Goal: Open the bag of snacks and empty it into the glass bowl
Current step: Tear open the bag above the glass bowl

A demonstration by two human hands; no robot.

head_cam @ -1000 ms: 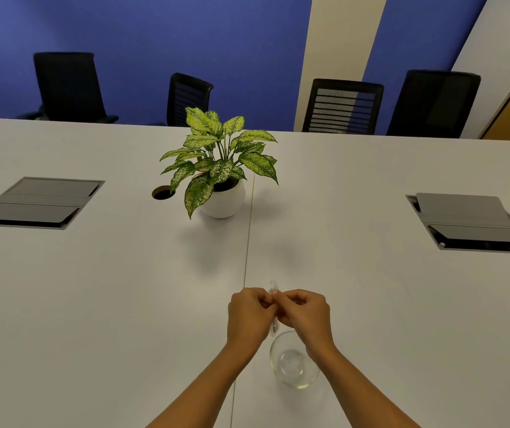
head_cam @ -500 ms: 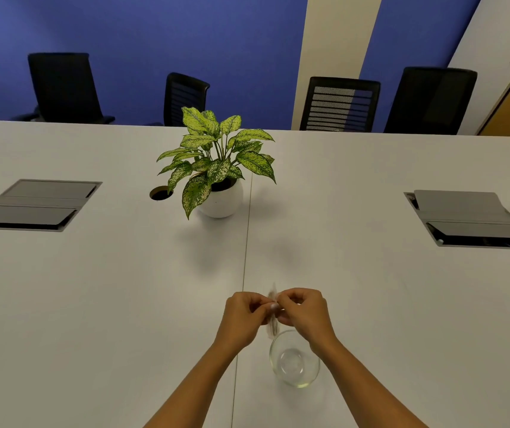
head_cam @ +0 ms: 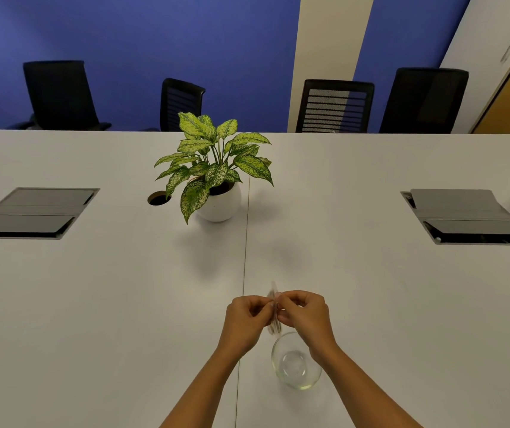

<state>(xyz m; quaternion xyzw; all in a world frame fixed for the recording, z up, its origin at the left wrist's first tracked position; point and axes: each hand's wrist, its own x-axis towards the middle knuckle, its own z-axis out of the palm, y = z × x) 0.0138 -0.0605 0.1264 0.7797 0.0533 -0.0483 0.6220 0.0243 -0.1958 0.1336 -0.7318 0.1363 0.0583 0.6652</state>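
Note:
A small clear bag of snacks (head_cam: 274, 315) hangs edge-on between my two hands, just above the far rim of the glass bowl. My left hand (head_cam: 247, 322) pinches its top from the left and my right hand (head_cam: 304, 313) pinches it from the right, fingertips nearly touching. The glass bowl (head_cam: 295, 362) stands on the white table under my right wrist, and nothing shows inside it. The bag is blurred, so its top edge is hard to read.
A potted plant (head_cam: 216, 180) in a round white pot stands beyond my hands at the table's middle, beside a cable hole (head_cam: 158, 198). Grey flip-lid panels (head_cam: 32, 213) (head_cam: 466, 216) sit in the table left and right. Black chairs (head_cam: 335, 105) line the far side.
Both hands stay pinched on the bag's top above the bowl. The bag's lower end has swung a little and looks blurred.

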